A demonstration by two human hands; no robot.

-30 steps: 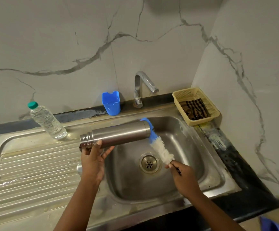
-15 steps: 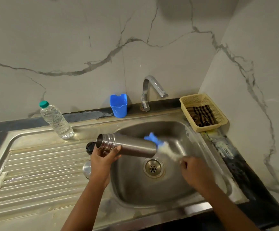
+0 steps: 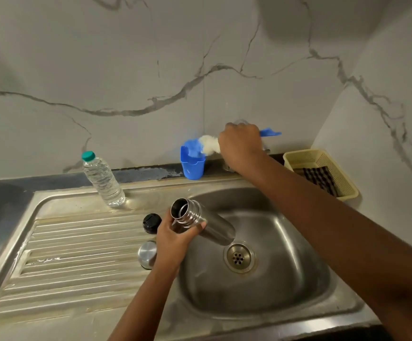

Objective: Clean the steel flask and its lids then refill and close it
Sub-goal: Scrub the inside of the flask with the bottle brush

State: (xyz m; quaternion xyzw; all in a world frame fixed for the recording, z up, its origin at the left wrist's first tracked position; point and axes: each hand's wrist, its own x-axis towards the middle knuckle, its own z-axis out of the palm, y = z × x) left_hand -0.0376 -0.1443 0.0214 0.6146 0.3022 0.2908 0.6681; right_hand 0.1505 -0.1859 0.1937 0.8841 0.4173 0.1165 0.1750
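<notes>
Change: a second ago the white-bristled bottle brush with the blue tip and blue handle [image 3: 208, 146] was scrubbing at the bottom end of the cylindrical brushed-steel flask [image 3: 201, 221] over the basin; now the right hand [image 3: 240, 143] has carried it up to the back edge of the surface, its bristle end at the mouth of the small blue plastic cup [image 3: 192, 162].
Right hand: fingers clenched round the brush's middle, the blue handle sticking out to the right.
Left hand: the left hand [image 3: 175, 238] grips the flask just below its threaded neck; thumb and fingers wrap it.
Flask: held tilted over the left side of the stainless-steel sink basin [image 3: 286, 279], open mouth up and toward the drainboard, base down near the drain. It has turned from lying level to this slant.
Lids: the black inner stopper [image 3: 152, 222] and the round steel cap [image 3: 147, 254] lie on the drainboard beside the basin's left rim, unmoved.
Water: the clear plastic bottle with the green cap [image 3: 102, 179] stands at the drainboard's back edge, capped.
Meaning: brushing of the flask body looks finished and the brush is likely being stowed; rinsing, the lids, refilling and closing appear still to come.
</notes>
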